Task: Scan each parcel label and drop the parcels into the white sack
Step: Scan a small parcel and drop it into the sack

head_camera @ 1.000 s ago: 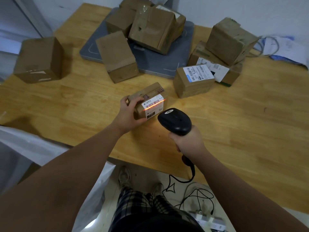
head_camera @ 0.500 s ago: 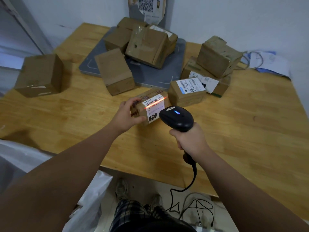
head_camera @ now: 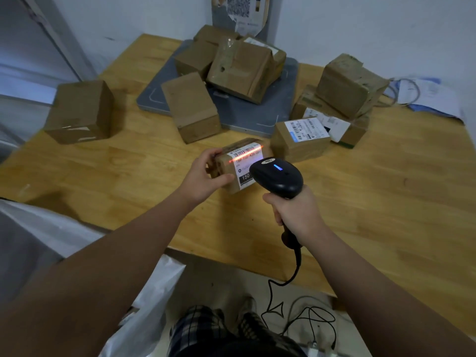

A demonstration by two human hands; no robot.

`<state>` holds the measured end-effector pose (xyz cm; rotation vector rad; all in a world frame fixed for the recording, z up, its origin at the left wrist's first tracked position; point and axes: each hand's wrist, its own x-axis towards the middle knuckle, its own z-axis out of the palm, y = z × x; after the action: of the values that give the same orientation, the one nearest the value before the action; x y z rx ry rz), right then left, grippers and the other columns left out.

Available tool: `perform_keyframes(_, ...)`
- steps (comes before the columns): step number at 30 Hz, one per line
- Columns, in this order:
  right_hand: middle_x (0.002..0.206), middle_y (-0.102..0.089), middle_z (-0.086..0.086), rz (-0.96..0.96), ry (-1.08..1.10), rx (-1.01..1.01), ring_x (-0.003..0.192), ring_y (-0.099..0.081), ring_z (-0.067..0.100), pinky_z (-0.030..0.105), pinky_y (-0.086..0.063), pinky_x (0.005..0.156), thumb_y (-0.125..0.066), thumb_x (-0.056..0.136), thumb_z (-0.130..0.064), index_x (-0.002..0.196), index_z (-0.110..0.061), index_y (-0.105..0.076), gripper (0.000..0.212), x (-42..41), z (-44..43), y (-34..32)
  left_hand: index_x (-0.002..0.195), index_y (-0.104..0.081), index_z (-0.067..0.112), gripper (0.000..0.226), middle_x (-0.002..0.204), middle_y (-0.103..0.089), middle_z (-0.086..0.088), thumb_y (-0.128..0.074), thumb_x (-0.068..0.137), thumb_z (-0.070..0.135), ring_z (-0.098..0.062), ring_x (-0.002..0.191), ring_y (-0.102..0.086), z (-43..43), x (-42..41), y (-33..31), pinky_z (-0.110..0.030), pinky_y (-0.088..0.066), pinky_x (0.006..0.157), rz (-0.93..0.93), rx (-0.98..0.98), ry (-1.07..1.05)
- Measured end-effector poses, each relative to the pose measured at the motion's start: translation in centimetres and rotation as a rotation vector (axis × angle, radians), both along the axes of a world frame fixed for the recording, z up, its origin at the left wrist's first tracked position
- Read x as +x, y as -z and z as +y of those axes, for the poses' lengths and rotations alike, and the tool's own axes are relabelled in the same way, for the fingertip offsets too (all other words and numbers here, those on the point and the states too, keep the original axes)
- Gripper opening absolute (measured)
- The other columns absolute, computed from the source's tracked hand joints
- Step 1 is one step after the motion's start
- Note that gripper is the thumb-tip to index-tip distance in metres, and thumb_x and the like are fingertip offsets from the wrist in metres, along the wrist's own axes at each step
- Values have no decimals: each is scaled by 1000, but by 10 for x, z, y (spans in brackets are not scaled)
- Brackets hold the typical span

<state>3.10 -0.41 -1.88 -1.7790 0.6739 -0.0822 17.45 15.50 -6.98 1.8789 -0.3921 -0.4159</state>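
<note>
Parcel, one of about nine, sits gripped in the left hand; the right hand clamps the lone scanner at its 3 o'clock.

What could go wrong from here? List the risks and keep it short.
1. The red scan line runs slanted across the label's top edge on the held parcel, so the read may fail.
2. The left hand holds that parcel by one end only. It could slip on the way to the white sack.
3. The scanner cable loops on the floor by the feet and might snag.
</note>
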Motion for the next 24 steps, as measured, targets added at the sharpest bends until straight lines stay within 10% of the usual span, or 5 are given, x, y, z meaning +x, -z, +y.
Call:
perform_keyframes(8, 46, -49, 10, 12, -196, 104, 40, -45, 19, 30, -43, 51, -71, 82, -11, 56, -9, -54, 31, 20, 103, 12, 132, -44, 21, 56, 108, -54, 9, -73, 84, 18, -15, 99, -58, 93, -47, -14, -27, -52, 84, 98, -153, -280)
perform_keyframes(14, 42, -48, 3, 79, -377, 198, 36, -44, 10, 17, -40, 46, -71, 84, -10, 50, -11, -51, 39, 16, 236, 44, 140, -33, 25, 71, 134, -45, -4, -65, 79, 44, -13, 115, -51, 255, -119, 23, -27, -48, 91, 95, -75, -726)
perform_keyframes(19, 43, -50, 3, 203, -460, 203, 39, -46, 11, 23, -42, 50, -69, 82, -7, 51, -11, -52, 36, 4, 318, 80, 132, -35, 27, 68, 131, -36, -1, -69, 77, 48, -21, 119, -48, 361, -154, 49, -41, -46, 101, 213, 224, -857)
perform_keyframes(24, 35, -49, -11, 301, -537, 103, 39, -48, 3, 22, -40, 52, -68, 80, -8, 52, -15, -50, 34, -5, 354, 112, 139, -35, 22, 74, 135, -34, -11, -72, 80, 44, -33, 121, -45, 419, -141, 80, -44, -42, 105, 440, 708, -523)
